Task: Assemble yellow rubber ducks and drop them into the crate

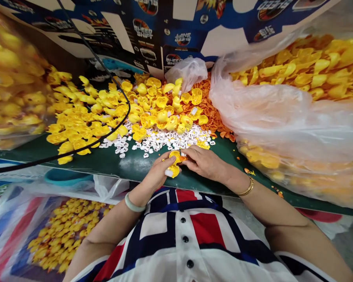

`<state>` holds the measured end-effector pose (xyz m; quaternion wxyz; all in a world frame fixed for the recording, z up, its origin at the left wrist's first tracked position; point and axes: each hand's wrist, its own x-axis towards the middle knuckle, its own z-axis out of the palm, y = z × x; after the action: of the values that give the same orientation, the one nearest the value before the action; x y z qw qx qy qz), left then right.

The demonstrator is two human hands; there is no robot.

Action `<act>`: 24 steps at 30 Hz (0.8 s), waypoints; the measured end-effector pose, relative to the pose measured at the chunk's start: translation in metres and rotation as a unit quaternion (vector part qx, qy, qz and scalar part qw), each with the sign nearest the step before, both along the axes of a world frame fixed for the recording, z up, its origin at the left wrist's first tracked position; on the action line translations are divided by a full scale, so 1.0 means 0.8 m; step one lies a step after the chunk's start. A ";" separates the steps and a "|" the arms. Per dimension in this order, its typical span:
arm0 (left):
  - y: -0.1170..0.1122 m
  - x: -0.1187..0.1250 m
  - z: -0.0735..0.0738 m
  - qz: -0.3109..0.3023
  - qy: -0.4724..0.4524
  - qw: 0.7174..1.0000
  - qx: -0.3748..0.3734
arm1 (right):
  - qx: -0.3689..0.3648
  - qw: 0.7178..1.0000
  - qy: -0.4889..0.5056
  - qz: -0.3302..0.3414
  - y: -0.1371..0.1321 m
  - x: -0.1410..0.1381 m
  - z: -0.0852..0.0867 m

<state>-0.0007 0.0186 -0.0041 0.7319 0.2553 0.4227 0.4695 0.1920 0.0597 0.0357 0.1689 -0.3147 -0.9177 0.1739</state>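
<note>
My left hand (158,171) is closed around a yellow plastic duck shell (174,170), its hollow inside facing up near the table's front edge. My right hand (204,162) pinches a small orange piece (182,158) against the shell's upper right side. It looks like a duck's beak, though the fingertips partly cover it. Just beyond both hands lies a spread of small white eye pieces (164,141) with dark dots. Behind them, yellow duck shells (161,102) are heaped, with a pile of orange beak pieces (205,94) to their right.
A large clear bag (270,113) of yellow shells fills the right side, and another bag (15,94) stands at left. A black cable (117,127) crosses the left heap. Printed cardboard (176,31) walls the back. Below left, a bag (20,235) holds assembled-looking yellow ducks (65,231).
</note>
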 end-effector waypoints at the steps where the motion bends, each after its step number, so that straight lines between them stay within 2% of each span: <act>1: 0.000 0.001 0.000 0.000 0.003 1.000 0.002 | 0.004 1.000 -0.007 0.000 -0.001 0.000 0.001; 7: -0.005 0.005 0.006 0.013 0.029 0.999 -0.001 | -0.014 1.000 -0.022 0.017 -0.005 -0.004 -0.006; 10: -0.010 0.004 0.005 0.008 -0.008 1.000 -0.010 | -0.021 1.000 -0.001 -0.006 -0.018 -0.003 -0.016; 16: -0.041 -0.010 -0.003 -0.116 -0.093 0.988 -0.049 | -0.003 0.997 0.073 0.006 -0.066 -0.003 -0.042; 18: -0.047 -0.013 -0.002 -0.135 -0.098 0.985 -0.052 | -0.009 0.993 0.115 -0.002 -0.074 -0.005 -0.049; 21: -0.043 -0.015 0.004 -0.111 -0.096 0.988 -0.046 | -0.043 0.986 0.155 -0.036 -0.068 -0.001 -0.053; 24: -0.028 -0.016 0.011 -0.047 -0.102 0.993 -0.032 | -0.052 0.979 0.142 -0.134 -0.046 0.015 -0.051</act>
<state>-0.0138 -0.0040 0.0043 0.7999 0.2023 0.3487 0.4447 0.2041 0.0232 -0.0053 0.3024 -0.4152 -0.8237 0.2403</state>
